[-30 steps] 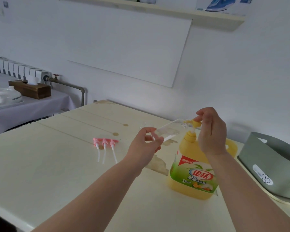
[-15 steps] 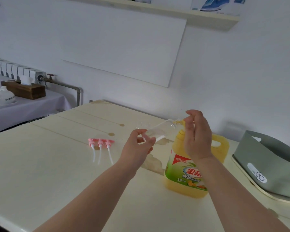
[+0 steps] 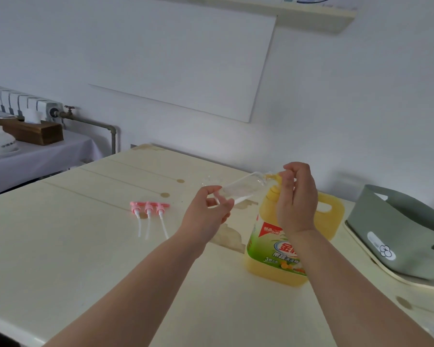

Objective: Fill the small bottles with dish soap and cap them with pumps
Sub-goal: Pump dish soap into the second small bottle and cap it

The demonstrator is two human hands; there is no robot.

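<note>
Right hand (image 3: pixel 296 201) lower, grip pinching jug pump (image 3: pixel 273 176); left hand (image 3: pixel 206 216) grip clamped on small bottle (image 3: pixel 238 190); stained table (image 3: pixel 73 246).

Head-worn view, forward and downward.

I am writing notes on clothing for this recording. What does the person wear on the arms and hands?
Nothing that shows. The left hand and right hand are bare, without gloves or visible rings. The left forearm and right forearm are bare too: no sleeves, watch or bracelet in view.
</note>
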